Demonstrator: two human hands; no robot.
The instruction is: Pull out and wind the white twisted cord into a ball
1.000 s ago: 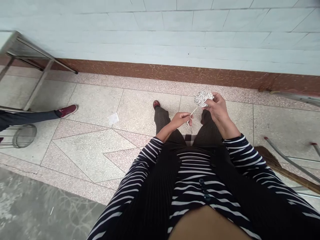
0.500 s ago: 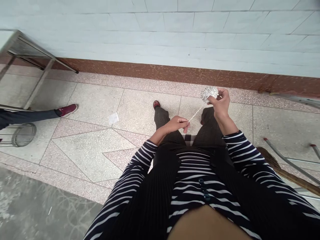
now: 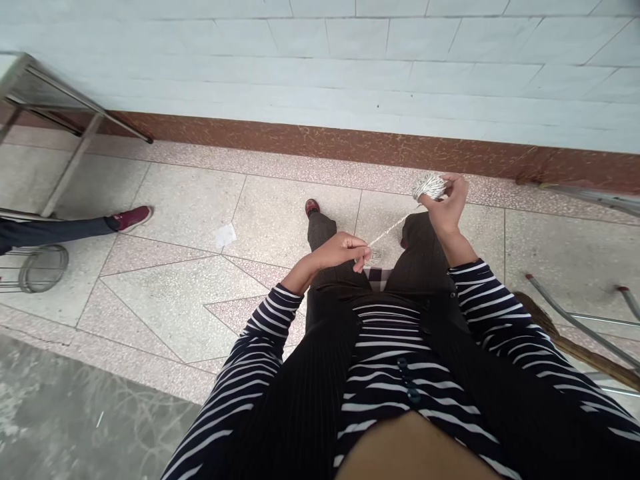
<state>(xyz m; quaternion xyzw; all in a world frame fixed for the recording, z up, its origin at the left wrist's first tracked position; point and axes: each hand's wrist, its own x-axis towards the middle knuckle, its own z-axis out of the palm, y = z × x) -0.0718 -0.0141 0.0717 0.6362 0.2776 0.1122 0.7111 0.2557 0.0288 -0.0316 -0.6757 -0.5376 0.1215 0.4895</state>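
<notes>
A ball of white twine (image 3: 429, 188), flecked with dark strands, is gripped by my right hand (image 3: 449, 210) out in front of my knee. From the ball a length of twisted twine (image 3: 390, 229) runs down and left, fairly straight. My left hand (image 3: 344, 252) pinches that strand between thumb and fingers, above my lap. Just past the left fingertips, something pale and tangled (image 3: 374, 256) shows; it is too small to make out.
A person's leg and red shoe (image 3: 134, 218) are at the left, near a wire rack (image 3: 44, 269) and a metal-legged table (image 3: 75, 160). White paper (image 3: 226, 235) lies on the floor. Metal legs (image 3: 555, 300) and a wooden handle (image 3: 595, 357) are at the right. A tiled wall (image 3: 350, 67) stands ahead.
My hands have moved apart: the right went slightly right with the ball, the left a little left and down. The strand of twine between them is longer.
</notes>
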